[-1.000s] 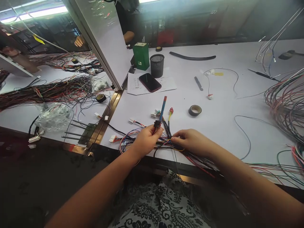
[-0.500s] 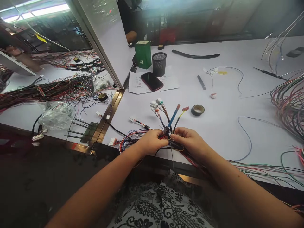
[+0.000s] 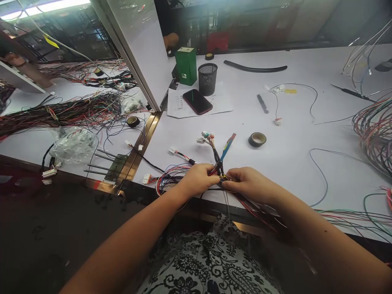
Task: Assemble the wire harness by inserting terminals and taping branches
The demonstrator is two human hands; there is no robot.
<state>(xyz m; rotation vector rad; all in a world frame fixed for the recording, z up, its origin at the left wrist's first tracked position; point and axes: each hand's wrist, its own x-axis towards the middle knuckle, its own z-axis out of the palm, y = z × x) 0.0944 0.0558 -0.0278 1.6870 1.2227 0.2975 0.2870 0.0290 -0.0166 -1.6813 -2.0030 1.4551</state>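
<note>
Near the table's front edge, my left hand [image 3: 200, 179] is closed round a wire harness [image 3: 217, 157] at its branching point. Just to the right, my right hand [image 3: 246, 183] pinches the same bundle with thumb and fingers. White, green and red connectors [image 3: 204, 136] fan out above my hands, beside a blue strip with a red tip [image 3: 228, 147]. Loops of coloured wire [image 3: 165, 177] lie left of my left hand, along with a white connector [image 3: 147, 179]. The exact spot between my fingertips is partly hidden.
A roll of black tape [image 3: 257, 139] lies right of the harness. Farther back are a phone [image 3: 197, 102] on papers, a mesh cup [image 3: 207, 79] and a green box [image 3: 186, 66]. Loose wires [image 3: 373, 139] are piled at right; a metal-edged panel [image 3: 137, 53] rises at left.
The connectors above my hands have shifted right and drawn closer together, beside the blue strip. Both hands still grip the bundle. The whole view has shifted slightly.
</note>
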